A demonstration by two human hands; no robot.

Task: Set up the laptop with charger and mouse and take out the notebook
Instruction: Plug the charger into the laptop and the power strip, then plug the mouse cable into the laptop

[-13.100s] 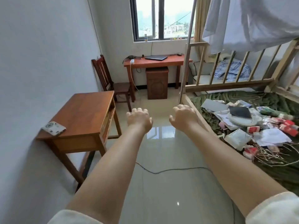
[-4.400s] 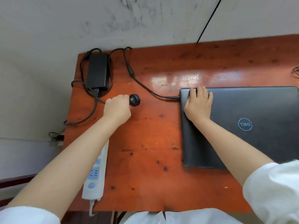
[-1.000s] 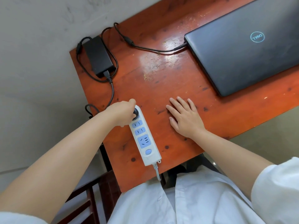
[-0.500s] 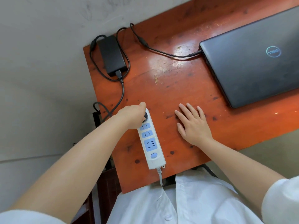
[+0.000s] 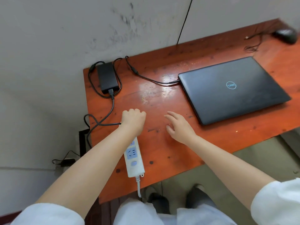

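Head view, left hand fisted over power strip (plug hidden), laptop closed

The left hand, half a second ago gripping the plug at the far end of the power strip, has lifted off it in a loose fist. The right hand, then flat on the table, is raised, fingers spread. A mouse has come into view at the far right corner.
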